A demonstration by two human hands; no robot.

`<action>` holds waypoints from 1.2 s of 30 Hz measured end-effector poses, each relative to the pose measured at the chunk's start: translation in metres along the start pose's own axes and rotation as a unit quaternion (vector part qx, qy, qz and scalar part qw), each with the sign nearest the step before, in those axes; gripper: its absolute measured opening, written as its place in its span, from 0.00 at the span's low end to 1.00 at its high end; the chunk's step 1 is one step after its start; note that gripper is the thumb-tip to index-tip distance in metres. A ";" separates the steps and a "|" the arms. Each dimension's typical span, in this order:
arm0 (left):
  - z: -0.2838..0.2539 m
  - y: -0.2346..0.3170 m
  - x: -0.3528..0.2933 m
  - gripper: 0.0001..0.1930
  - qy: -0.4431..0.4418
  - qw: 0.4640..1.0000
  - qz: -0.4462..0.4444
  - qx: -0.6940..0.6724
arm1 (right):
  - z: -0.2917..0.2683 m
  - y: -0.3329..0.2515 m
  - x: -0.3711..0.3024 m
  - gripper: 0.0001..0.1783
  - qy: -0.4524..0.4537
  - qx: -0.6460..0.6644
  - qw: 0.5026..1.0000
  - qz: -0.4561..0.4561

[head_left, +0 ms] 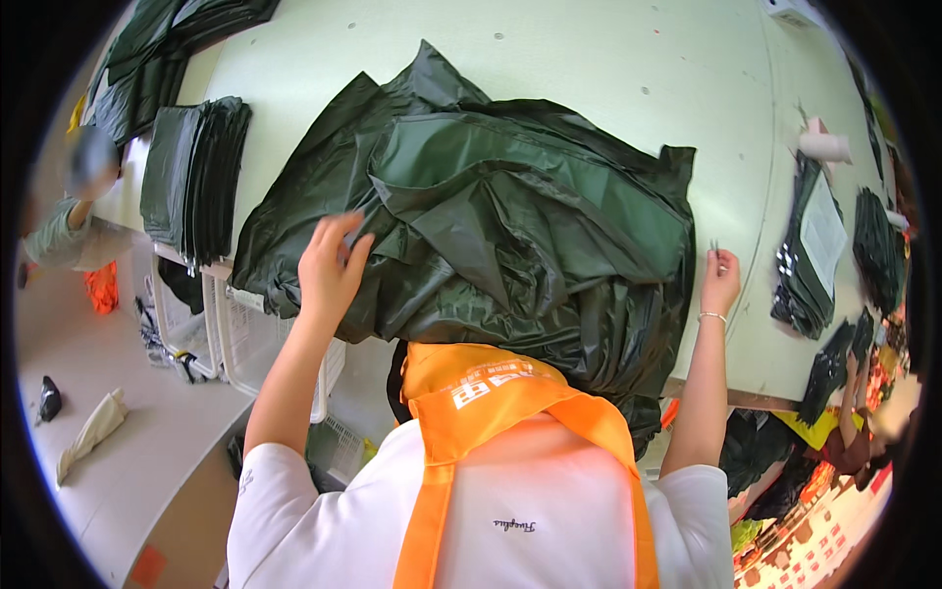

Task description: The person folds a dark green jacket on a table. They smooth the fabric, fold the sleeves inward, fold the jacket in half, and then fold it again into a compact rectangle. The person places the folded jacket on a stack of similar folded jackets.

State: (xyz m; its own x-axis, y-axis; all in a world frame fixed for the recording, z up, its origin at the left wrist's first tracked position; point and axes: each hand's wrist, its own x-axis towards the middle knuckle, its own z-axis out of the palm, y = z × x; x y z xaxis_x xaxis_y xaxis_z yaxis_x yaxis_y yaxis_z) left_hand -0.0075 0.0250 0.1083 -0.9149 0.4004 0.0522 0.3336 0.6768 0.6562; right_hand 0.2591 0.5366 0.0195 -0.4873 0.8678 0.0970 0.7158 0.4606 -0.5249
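Note:
A dark green, thin, shiny sheet of fabric lies crumpled across the table's front part, its near side hanging over the edge against my orange apron. My left hand is over the left part of the fabric, thumb and fingers apart, holding nothing; whether it touches the cloth I cannot tell. To the right of the fabric, just above the table, my right hand is closed around small metal thread snips, of which only the two tips show past the fingers.
Folded dark green pieces stand in a stack at the left, with more dark fabric behind. At the right lie a dark bundle and a pale thread cone. White crates sit below the table's left edge. People are at both sides.

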 end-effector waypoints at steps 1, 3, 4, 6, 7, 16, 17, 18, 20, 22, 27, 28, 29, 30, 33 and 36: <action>0.007 0.006 0.012 0.23 0.003 1.000 0.018 -0.020 | -0.005 0.011 -0.007 0.14 -0.026 -0.074 0.997 0.010; 0.022 0.005 0.032 0.30 -0.085 0.992 -0.009 -0.088 | -0.012 0.020 -0.025 0.15 0.025 -0.279 0.959 -0.049; 0.033 0.000 0.035 0.27 -0.095 0.989 -0.011 -0.115 | -0.014 0.007 -0.031 0.15 0.057 -0.261 0.959 -0.095; 0.050 -0.004 0.045 0.20 -0.105 0.989 0.010 -0.102 | -0.021 -0.041 -0.042 0.15 0.119 -0.222 0.950 -0.185; 0.056 -0.007 0.048 0.17 -0.105 0.992 0.031 -0.061 | -0.024 -0.082 -0.055 0.13 0.057 -0.049 0.974 -0.214; 0.048 0.021 0.061 0.12 -0.038 0.989 0.143 -0.021 | 0.070 -0.208 -0.199 0.06 -0.185 -0.048 0.931 -0.311; 0.044 0.025 0.064 0.13 -0.029 0.987 0.155 -0.024 | 0.070 -0.207 -0.198 0.06 -0.183 -0.036 0.928 -0.322; 0.042 0.027 0.064 0.13 -0.018 0.986 0.163 -0.029 | 0.063 -0.208 -0.196 0.06 -0.184 -0.026 0.923 -0.336; 0.032 0.034 0.071 0.14 -0.007 0.987 0.163 -0.006 | 0.044 -0.211 -0.196 0.09 -0.121 0.032 0.913 -0.388; 0.021 0.034 0.081 0.15 0.009 0.988 0.151 0.004 | -0.008 -0.241 -0.197 0.10 -0.069 0.032 0.895 -0.440; 0.008 0.038 0.100 0.14 0.025 0.983 0.132 0.122 | -0.033 -0.225 -0.244 0.13 -0.205 0.043 0.837 -0.506; 0.024 0.034 0.094 0.13 0.013 0.976 0.136 0.169 | -0.014 -0.213 -0.248 0.13 -0.247 0.042 0.847 -0.468; 0.041 0.029 0.090 0.11 0.004 0.966 0.139 0.217 | 0.000 -0.205 -0.250 0.14 -0.289 0.042 0.854 -0.430; 0.051 0.022 0.079 0.13 0.053 0.942 0.206 0.261 | 0.002 -0.204 -0.251 0.14 -0.273 0.070 0.876 -0.392; 0.063 0.063 0.022 0.16 0.044 0.956 0.265 0.116 | 0.004 -0.193 -0.241 0.12 -0.175 0.167 0.926 -0.289; 0.088 0.083 -0.040 0.14 -0.104 0.916 0.387 0.012 | 0.002 -0.158 -0.200 0.15 0.027 0.261 0.965 0.006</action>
State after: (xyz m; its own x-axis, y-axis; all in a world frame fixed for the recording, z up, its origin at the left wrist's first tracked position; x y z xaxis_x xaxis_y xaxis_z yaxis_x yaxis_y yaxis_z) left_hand 0.0769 0.1196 0.0947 -0.3386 0.8740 0.3485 0.8717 0.1520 0.4659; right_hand 0.2424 0.2902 0.0809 -0.4437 0.8876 0.1237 0.3651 0.3051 -0.8795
